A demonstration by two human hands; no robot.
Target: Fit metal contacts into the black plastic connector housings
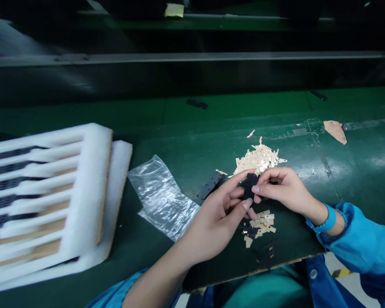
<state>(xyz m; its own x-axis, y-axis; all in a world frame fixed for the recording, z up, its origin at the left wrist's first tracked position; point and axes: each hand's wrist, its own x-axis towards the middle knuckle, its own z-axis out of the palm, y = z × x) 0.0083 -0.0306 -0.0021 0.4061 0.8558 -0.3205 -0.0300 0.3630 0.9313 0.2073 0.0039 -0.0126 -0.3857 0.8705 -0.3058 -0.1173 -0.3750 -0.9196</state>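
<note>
A small flat black plate (pixel 250 185) is held up between both hands above the green table. My left hand (pixel 220 216) grips its lower end and left edge between thumb and fingers. At its right edge, the thumb and index finger of my right hand (pixel 280 188) pinch it. Just beyond the hands lies a heap of thin cream-coloured pieces (pixel 258 158). A stack of black plates (pixel 211 185) sits by my left fingers. Below the hands is a smaller pile of cream pieces (pixel 265 223) with some gold-coloured bits, and darker parts (pixel 268 252) lie near the table edge.
White foam trays (pixel 98 179) with slots, several holding black parts, are stacked at the left. A clear plastic bag (pixel 163 192) lies beside them. Farther back are a black piece (pixel 196 103), another black piece (pixel 318 95) and a brownish scrap (pixel 336 131). The green table's front edge (pixel 244 273) runs before my lap.
</note>
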